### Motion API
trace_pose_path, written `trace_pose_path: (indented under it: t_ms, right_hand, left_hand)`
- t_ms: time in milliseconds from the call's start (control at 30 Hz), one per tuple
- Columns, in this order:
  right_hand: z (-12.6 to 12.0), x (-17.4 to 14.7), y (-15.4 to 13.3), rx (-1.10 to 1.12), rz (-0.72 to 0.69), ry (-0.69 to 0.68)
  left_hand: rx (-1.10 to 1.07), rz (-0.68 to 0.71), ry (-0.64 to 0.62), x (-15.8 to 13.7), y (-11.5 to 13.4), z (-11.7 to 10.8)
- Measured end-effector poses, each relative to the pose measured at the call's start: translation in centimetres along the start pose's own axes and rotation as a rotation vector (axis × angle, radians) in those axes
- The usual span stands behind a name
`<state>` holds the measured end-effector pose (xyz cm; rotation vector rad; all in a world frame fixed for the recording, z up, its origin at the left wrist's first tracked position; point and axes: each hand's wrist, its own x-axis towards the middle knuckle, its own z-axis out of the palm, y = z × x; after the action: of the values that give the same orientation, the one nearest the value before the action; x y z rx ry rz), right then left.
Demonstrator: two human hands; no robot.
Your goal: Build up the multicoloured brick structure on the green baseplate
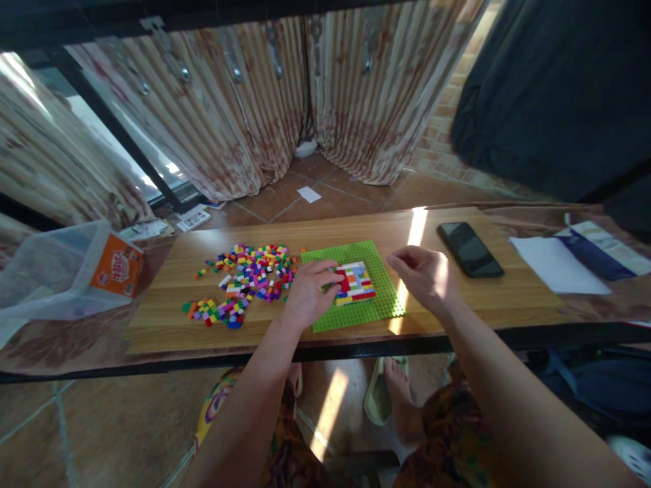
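Note:
A green studded baseplate (325, 317) lies on the wooden table, with a flat patch of multicoloured toy bricks (362, 279) built on it. My left hand (311, 290) reaches over the plate's left part. Its thumb and fingertips close around a red brick (344, 285) at the left side of the patch; the exact grip is partly hidden. Just past the plate's right edge, my right hand (423, 272) is raised with fingers curled and pressed together. Whatever may be between those fingers cannot be made out.
Loose coloured bricks (262, 274) are spread left of the plate. A clear plastic bin (66, 271) with an orange label stands at the far left. On the right lie a black phone (470, 249), white paper (559, 264) and a blue-and-white packet (605, 247).

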<state>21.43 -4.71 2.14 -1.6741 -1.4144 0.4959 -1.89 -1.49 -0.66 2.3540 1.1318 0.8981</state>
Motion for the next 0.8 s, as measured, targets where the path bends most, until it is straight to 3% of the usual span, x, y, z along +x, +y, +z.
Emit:
trace_pose_path:
  t_ms: [567,800]
  right_hand:
    - [0.68,-0.54,-0.51,-0.067,-0.003,-0.076]
    - [0.65,-0.61,-0.70,-0.055,-0.010,-0.085]
  left_hand:
    - [-0.033,0.120,0.079,-0.35,-0.18,0.61]
    - [-0.011,0.094,0.017,-0.70,0.68,0.00]
